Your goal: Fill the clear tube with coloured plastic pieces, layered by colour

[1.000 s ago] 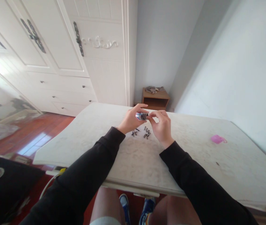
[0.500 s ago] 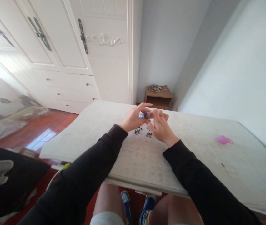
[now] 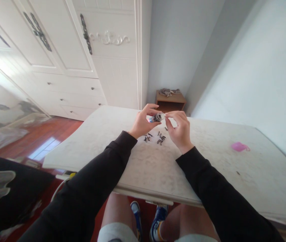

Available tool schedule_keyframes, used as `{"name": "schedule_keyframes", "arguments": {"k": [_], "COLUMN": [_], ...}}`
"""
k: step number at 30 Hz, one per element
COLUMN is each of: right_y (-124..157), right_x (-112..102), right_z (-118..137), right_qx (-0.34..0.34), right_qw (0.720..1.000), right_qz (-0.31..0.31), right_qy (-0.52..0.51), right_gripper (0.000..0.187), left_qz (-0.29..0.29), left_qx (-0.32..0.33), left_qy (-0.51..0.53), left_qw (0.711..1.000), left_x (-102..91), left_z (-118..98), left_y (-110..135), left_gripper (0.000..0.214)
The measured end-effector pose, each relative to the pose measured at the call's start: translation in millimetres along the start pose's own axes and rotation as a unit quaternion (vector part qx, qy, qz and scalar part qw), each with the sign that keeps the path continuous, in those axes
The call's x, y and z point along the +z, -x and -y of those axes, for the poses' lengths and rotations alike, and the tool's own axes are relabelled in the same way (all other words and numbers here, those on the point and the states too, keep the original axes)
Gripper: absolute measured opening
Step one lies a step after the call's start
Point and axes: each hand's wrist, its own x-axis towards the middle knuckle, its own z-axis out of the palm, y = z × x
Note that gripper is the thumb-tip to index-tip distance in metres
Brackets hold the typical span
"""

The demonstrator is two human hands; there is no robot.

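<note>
My left hand (image 3: 143, 121) is closed round a small clear jar (image 3: 154, 118) with dark contents, tilted so that its round mouth faces right. At that mouth my right hand (image 3: 180, 129) pinches a small clear piece (image 3: 163, 116) between thumb and fingertips. It looks like a lid; whether it still touches the jar I cannot tell. Below the hands, several small black twisted pieces (image 3: 161, 138) lie loose on the white tabletop (image 3: 153, 171). A few more black pieces (image 3: 147, 138) are grouped just left of them.
To the right on the table is a pink pouch-like item (image 3: 239, 147), with a small dark speck (image 3: 238, 173) nearer me. Beyond the far edge stands a wooden bedside cabinet (image 3: 171, 97) with cloth on top. White wardrobes (image 3: 117, 77) line the back left; a black item (image 3: 11, 191) is at the left.
My right hand has drawn back to the right from the jar's mouth, with the clear piece in its fingertips. The jar's mouth and more of the black pieces now show.
</note>
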Motion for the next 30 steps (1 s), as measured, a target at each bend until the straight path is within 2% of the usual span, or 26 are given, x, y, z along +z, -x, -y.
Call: {"name": "schedule_keyframes", "arguments": {"k": [2, 3, 5, 6, 9, 11, 13, 22, 27, 30], "right_y": [0, 0, 3, 5, 11, 15, 16, 17, 14, 12], "right_x": [-1, -2, -5, -7, -12, -14, -12, 3, -2, -7], "right_z": [-8, -13, -24, -29, -38, -40, -40, -30, -30, -36], "right_qx": [0.048, 0.076, 0.119, 0.135, 0.153, 0.152, 0.152, 0.148, 0.158, 0.180], "right_qw": [0.999, 0.996, 0.983, 0.971, 0.914, 0.886, 0.883, 0.906, 0.911, 0.907], "right_qz": [0.008, 0.032, 0.126, 0.184, 0.369, 0.433, 0.439, 0.396, 0.375, 0.378], "right_qy": [0.011, 0.024, 0.053, 0.065, 0.072, 0.071, 0.068, -0.030, -0.069, -0.045], "right_gripper": [0.013, 0.012, 0.008, 0.018, 0.076, 0.093, 0.087, 0.032, 0.022, 0.039], "left_qz": [-0.009, -0.017, -0.040, -0.051, -0.066, -0.063, -0.055, -0.043, -0.038, -0.037], "left_qx": [-0.008, -0.014, -0.027, -0.033, -0.040, -0.036, -0.031, -0.035, -0.034, -0.033], "left_qy": [-0.009, -0.014, -0.025, -0.029, -0.032, -0.031, -0.027, -0.031, -0.036, -0.035], "left_qw": [1.000, 1.000, 0.999, 0.998, 0.997, 0.997, 0.998, 0.998, 0.998, 0.998], "left_x": [0.1, 0.0, -0.8, -1.3, -2.4, -2.6, -2.4, -0.9, -1.3, -1.7], "left_z": [0, 0, 0, 1, 3, 4, 4, 1, 2, 2], "left_y": [0, -1, -2, -2, -3, -3, -3, -2, -3, -2], "left_gripper": [0.066, 0.066, 0.066, 0.066, 0.065, 0.065, 0.065, 0.065, 0.065, 0.065]}}
